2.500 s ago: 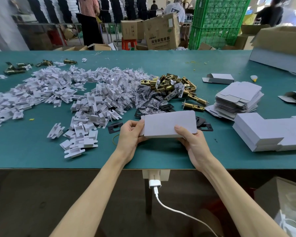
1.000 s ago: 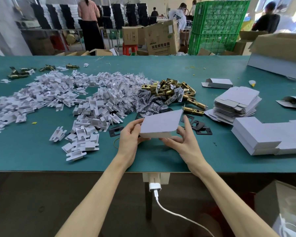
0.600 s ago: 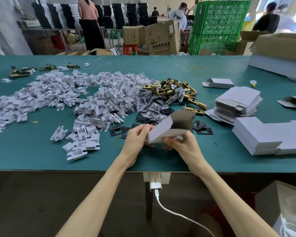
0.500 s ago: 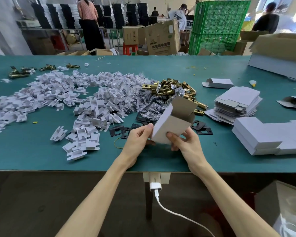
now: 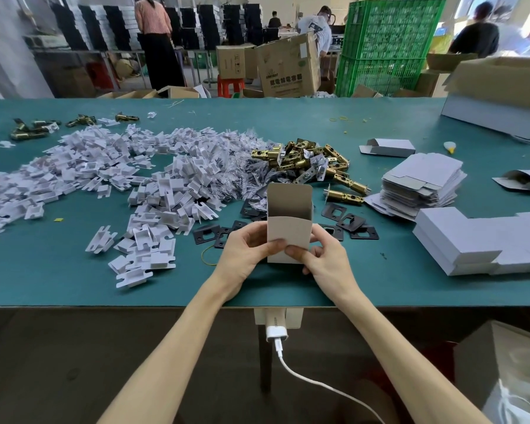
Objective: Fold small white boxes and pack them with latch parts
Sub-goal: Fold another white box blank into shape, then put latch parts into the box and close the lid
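Left hand (image 5: 245, 249) and right hand (image 5: 325, 258) both grip an upright, open-topped white box (image 5: 289, 231).

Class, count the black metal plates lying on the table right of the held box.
4 black plates: one beside the lone brass latch, one just nearer, one nearer again, one by the right hand. The held box may hide more.

Green table (image 5: 58, 280) with white inserts (image 5: 104, 166), brass latches (image 5: 303, 160), black plates (image 5: 346, 221), flat box blanks (image 5: 423, 185), folded boxes (image 5: 471, 240).

Bright, even daylight — wide-angle edge distortion
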